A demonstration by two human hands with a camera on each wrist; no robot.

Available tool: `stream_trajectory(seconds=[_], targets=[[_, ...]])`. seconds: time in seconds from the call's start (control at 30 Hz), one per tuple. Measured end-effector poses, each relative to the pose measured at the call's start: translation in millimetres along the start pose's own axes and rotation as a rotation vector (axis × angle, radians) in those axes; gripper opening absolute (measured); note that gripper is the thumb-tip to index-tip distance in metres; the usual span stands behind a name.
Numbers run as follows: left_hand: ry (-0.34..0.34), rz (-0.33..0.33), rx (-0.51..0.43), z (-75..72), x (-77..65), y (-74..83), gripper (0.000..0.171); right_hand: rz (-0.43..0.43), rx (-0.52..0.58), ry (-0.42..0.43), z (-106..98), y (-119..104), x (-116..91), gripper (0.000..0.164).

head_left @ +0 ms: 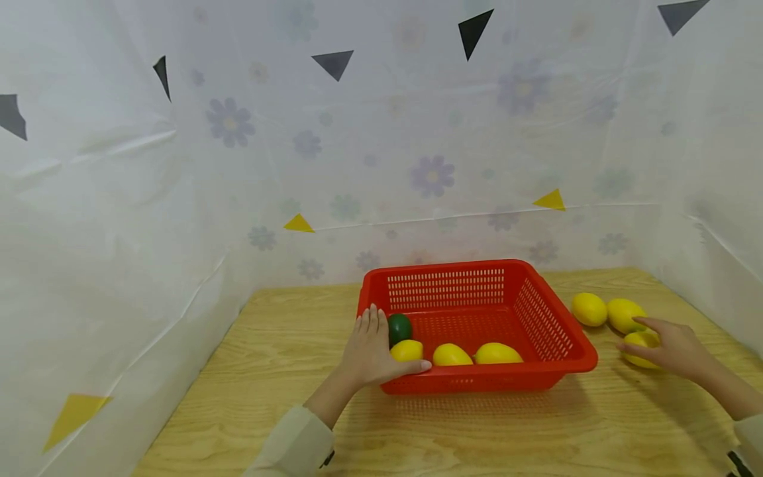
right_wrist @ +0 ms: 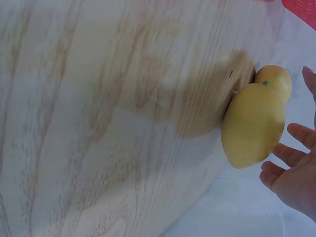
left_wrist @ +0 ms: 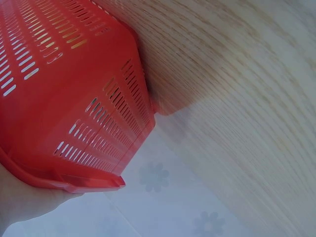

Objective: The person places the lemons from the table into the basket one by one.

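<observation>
- Your left hand [head_left: 371, 352] rests straight fingers on the basket [head_left: 477, 380], probably steadying it.
- At right, your right hand [head_left: 681, 348] spreads empty fingers around a lemon [head_left: 642, 339].

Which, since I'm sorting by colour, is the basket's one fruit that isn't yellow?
The dark green fruit beside the left hand; the basket's other visible fruits are yellow.

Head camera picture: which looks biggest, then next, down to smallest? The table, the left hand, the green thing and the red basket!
1. Table
2. Red basket
3. Left hand
4. Green thing, though part of it is hidden
</observation>
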State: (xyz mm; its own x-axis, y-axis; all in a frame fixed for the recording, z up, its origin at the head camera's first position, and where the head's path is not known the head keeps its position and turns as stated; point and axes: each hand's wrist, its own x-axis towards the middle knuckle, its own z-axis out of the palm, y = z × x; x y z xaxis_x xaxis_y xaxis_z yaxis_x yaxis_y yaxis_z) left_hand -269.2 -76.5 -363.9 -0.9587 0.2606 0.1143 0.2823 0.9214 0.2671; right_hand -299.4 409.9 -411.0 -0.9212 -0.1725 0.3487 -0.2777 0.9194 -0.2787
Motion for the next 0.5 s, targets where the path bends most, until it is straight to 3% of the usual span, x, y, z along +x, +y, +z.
stream_trajectory(seconds=[0.3, 0.5], targets=[[0.001, 0.003, 0.006, 0.7, 0.4, -0.5, 0.119, 0.034, -0.018, -0.091, -2.1, 5.8, 0.2, 0.077], [0.008, 0.010, 0.000, 2.1, 0.5, -1.6, 0.119, 0.038, -0.021, -0.108, -2.6, 4.5, 0.2, 0.077]])
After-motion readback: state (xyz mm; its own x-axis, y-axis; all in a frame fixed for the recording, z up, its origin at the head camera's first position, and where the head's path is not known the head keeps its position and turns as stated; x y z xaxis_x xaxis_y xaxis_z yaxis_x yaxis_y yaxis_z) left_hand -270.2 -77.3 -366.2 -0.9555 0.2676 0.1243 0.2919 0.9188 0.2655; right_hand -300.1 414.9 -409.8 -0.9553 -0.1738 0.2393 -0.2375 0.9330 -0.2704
